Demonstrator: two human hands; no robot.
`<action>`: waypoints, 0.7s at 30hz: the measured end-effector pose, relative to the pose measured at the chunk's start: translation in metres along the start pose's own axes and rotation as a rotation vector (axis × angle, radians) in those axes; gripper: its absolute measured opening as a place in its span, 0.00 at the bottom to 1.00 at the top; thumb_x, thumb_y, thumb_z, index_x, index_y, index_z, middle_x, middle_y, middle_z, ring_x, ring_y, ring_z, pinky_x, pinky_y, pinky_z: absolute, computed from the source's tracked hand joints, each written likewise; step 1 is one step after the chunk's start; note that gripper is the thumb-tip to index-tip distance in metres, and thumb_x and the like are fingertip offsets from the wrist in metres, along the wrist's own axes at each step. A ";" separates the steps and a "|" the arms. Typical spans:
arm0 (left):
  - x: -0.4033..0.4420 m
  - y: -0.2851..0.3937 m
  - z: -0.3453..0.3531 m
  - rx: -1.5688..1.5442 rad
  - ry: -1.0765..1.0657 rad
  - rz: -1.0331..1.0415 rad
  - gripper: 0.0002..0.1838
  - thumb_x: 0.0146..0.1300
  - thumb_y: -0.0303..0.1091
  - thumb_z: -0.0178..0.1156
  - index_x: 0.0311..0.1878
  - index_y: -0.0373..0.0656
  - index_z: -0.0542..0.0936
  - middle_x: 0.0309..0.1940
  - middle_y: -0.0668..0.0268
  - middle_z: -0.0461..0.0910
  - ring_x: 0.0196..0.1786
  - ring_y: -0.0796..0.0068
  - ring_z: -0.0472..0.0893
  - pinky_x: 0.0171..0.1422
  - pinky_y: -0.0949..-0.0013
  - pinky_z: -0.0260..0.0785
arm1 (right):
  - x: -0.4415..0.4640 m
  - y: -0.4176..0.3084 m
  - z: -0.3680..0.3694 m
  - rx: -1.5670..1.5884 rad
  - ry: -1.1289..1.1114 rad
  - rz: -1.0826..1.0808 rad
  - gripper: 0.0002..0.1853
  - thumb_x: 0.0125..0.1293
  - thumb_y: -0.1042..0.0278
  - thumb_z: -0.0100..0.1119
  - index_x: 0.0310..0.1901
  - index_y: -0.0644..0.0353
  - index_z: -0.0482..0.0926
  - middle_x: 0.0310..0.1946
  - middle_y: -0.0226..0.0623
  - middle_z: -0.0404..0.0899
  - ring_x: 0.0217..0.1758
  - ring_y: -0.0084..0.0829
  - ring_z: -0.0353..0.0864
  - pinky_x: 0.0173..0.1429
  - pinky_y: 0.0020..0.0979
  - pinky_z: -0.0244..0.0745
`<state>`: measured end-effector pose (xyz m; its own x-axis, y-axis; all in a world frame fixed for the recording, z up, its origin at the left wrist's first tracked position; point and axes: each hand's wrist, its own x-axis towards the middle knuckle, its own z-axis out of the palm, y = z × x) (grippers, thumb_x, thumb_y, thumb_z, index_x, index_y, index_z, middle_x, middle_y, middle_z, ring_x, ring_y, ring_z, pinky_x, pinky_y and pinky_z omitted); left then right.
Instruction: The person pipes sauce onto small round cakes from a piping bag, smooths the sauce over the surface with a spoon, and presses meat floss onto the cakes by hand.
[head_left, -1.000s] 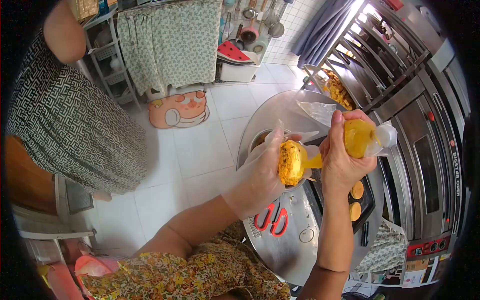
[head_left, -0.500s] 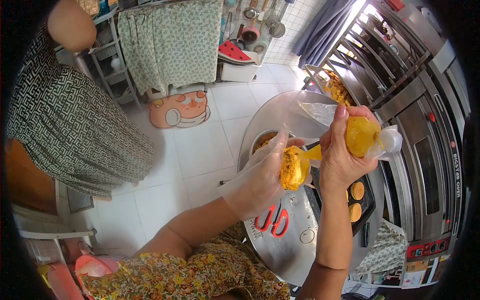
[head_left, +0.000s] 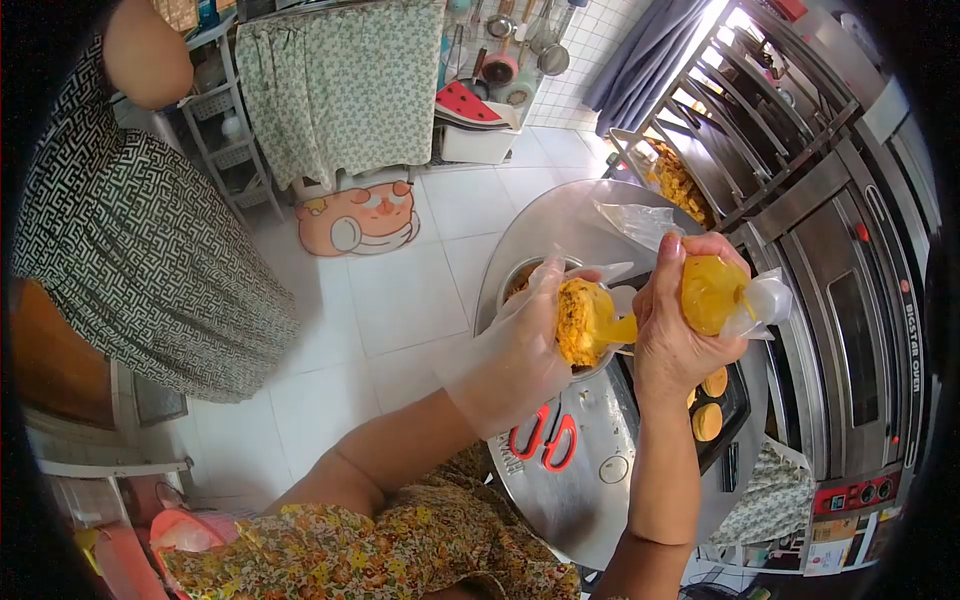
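My left hand (head_left: pixel 515 345), in a clear plastic glove, cups a small cake (head_left: pixel 578 325) with an orange-brown, crumbly coating. My right hand (head_left: pixel 665 335) is bare and wrapped round a piping bag (head_left: pixel 710 295) of yellow sauce, its twisted end sticking out on the right. The bag's narrow end points left at the cake, where glossy yellow sauce shows on the near side. Behind my left hand, a metal bowl (head_left: pixel 513 272) is partly hidden. Below the right hand lies a dark baking tray (head_left: pixel 740 400) with several round cakes (head_left: pixel 707 422).
Red-handled scissors (head_left: pixel 560 442) lie on the round steel table (head_left: pixel 590 510). A person in a patterned dress (head_left: pixel 150 270) stands at the left. On the right are a deck oven (head_left: pixel 850 290) and a tray rack (head_left: pixel 750 110). A pig-shaped mat (head_left: pixel 358 220) lies on the floor.
The piping bag and my right hand have shifted slightly left and down. The cake in my left hand has turned a little and moved slightly left. The person at the left has shifted slightly.
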<state>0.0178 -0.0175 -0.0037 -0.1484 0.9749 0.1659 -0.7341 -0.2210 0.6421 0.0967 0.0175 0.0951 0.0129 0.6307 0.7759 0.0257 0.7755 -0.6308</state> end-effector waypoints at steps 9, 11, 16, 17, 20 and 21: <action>-0.008 0.012 0.004 0.130 -0.145 0.111 0.22 0.81 0.40 0.49 0.69 0.37 0.63 0.55 0.62 0.76 0.59 0.72 0.78 0.69 0.65 0.71 | -0.009 0.009 -0.008 0.038 0.023 0.036 0.13 0.61 0.84 0.70 0.44 0.64 0.78 0.36 0.33 0.80 0.30 0.19 0.77 0.32 0.21 0.73; -0.010 0.019 0.010 0.189 -0.098 0.092 0.23 0.78 0.33 0.53 0.70 0.36 0.62 0.56 0.61 0.75 0.59 0.71 0.78 0.69 0.64 0.71 | -0.007 0.014 -0.011 -0.018 0.042 0.013 0.13 0.62 0.84 0.70 0.45 0.63 0.78 0.34 0.33 0.80 0.27 0.18 0.76 0.29 0.21 0.72; -0.010 0.018 0.015 0.031 -0.043 -0.006 0.17 0.81 0.38 0.47 0.66 0.41 0.65 0.53 0.63 0.77 0.57 0.70 0.79 0.62 0.61 0.76 | 0.010 -0.013 -0.011 0.232 0.109 0.248 0.09 0.67 0.78 0.67 0.44 0.59 0.77 0.27 0.29 0.77 0.20 0.16 0.70 0.22 0.22 0.65; -0.010 0.013 0.011 0.090 -0.067 0.031 0.18 0.80 0.36 0.49 0.67 0.40 0.64 0.54 0.62 0.77 0.58 0.70 0.79 0.62 0.61 0.76 | 0.014 -0.014 -0.011 0.302 0.113 0.280 0.08 0.68 0.75 0.67 0.43 0.58 0.76 0.25 0.28 0.75 0.19 0.15 0.68 0.21 0.22 0.64; -0.013 -0.005 0.003 0.512 -0.031 0.289 0.23 0.77 0.30 0.54 0.71 0.40 0.61 0.56 0.61 0.76 0.58 0.69 0.78 0.61 0.62 0.75 | 0.028 -0.007 -0.013 0.425 0.155 0.527 0.08 0.71 0.67 0.66 0.41 0.56 0.75 0.23 0.26 0.71 0.17 0.16 0.63 0.21 0.24 0.62; -0.012 -0.009 0.001 0.523 -0.026 0.302 0.24 0.77 0.31 0.54 0.71 0.41 0.62 0.56 0.61 0.76 0.58 0.69 0.78 0.60 0.62 0.75 | 0.031 -0.001 -0.015 0.450 0.186 0.582 0.09 0.71 0.65 0.66 0.40 0.56 0.74 0.23 0.26 0.70 0.17 0.17 0.63 0.21 0.25 0.62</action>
<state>0.0273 -0.0276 -0.0109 -0.2786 0.8675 0.4121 -0.2378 -0.4780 0.8455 0.1120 0.0361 0.1194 0.0687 0.9576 0.2797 -0.4467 0.2802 -0.8497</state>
